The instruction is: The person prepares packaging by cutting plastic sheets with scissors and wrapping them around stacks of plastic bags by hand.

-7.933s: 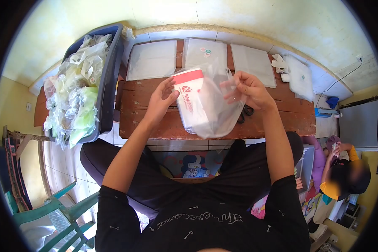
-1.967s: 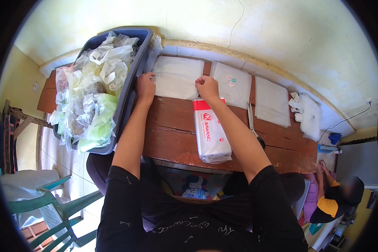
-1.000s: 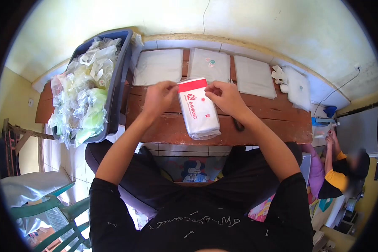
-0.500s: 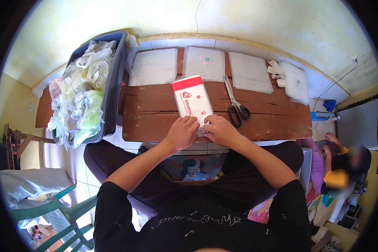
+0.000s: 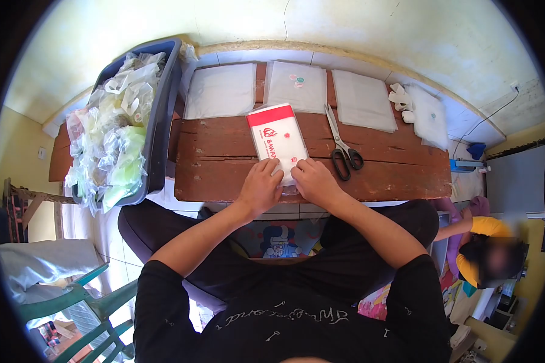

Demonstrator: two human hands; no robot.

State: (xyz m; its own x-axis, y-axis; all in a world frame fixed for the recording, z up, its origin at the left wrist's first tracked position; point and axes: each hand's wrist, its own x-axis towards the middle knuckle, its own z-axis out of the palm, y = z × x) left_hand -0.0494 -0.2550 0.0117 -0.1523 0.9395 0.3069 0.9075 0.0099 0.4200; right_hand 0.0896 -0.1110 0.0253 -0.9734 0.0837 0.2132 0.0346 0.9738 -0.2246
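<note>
A white plastic bag (image 5: 278,133) with a red band and red print lies on the wooden table, with clear plastic showing around its edges. My left hand (image 5: 261,186) has its fingers curled on the lower left edge of the bag. On the lower right edge, the fingers of my right hand (image 5: 313,181) are bent and pressed against the plastic. Both hands cover the bag's bottom end, so the exact grip of the fingertips is partly hidden. To the right of the bag lie black-handled scissors (image 5: 339,140), their blades pointing to the back.
Clear plastic stacks (image 5: 221,91) line the back of the brown table (image 5: 399,175). At the left stands a dark tub (image 5: 163,133) full of crumpled plastic bags. A green chair (image 5: 97,305) is at lower left. Another person (image 5: 487,248) sits at the right.
My hands have shifted slightly along the bag's lower edges, and my right fingers lie flatter there. The person at the right has leaned and stretched an arm toward the table.
</note>
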